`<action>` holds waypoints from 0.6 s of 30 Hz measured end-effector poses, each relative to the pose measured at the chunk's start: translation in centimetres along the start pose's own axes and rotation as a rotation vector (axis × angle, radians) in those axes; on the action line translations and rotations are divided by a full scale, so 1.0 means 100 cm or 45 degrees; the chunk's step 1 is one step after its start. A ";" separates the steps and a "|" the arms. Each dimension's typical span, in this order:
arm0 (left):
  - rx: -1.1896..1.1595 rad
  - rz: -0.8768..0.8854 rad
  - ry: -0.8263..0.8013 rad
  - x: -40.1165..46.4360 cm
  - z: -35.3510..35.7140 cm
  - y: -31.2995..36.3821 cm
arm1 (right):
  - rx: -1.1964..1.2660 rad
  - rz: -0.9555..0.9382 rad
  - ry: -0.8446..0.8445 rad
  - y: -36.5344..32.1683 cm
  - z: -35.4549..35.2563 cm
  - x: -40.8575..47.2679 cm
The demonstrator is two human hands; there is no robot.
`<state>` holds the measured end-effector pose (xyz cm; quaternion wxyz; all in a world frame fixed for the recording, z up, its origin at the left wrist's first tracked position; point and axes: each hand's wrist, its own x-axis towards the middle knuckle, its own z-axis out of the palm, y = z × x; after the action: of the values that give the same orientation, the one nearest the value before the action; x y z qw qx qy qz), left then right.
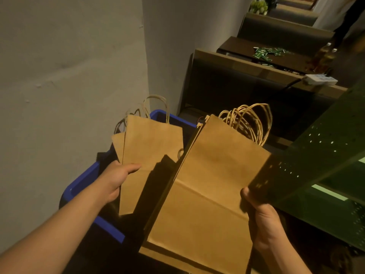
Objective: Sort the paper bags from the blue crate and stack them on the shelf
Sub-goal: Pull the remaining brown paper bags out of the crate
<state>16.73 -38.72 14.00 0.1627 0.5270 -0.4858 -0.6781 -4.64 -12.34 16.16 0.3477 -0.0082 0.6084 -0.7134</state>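
1. Head view, step in hand: the bags appear to be mid-sort above the blue crate [83, 186], split into two sizes. To do this well, I judge each bundle should be squared at its bottom edges, handles all facing one way, before it goes to the green shelf [316, 165] at right. The narrow bags are fanned and need aligning first.

2. Head view, left hand [116, 178]: thumb on top and fingers beneath, it pinches the narrow paper bags [150, 143] at their left edge. The fingers are hidden below the paper. This bundle hangs over the crate, handles pointing away.

3. Head view, right hand [260, 212]: it grips the wide paper bags [207, 194] at their right edge, thumb on the top face. The shelf's corner post covers part of the stack's upper right. Its twisted handles [248, 123] bunch at the far end.

4. Head view, surroundings: a grey wall [69, 76] stands left of the crate; a dark table [276, 56] with green packets lies well beyond.
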 end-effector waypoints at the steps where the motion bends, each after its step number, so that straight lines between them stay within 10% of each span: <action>1: 0.007 0.045 0.002 -0.006 -0.002 0.002 | 0.002 0.000 0.006 -0.002 0.003 -0.002; 18: 0.101 0.406 -0.388 -0.068 -0.010 0.051 | 0.078 -0.043 -0.446 -0.033 0.050 -0.007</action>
<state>18.82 -36.65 22.04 0.1717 0.3408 -0.6082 -0.6961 -3.53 -16.26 20.61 0.4362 -0.1320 0.5164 -0.7250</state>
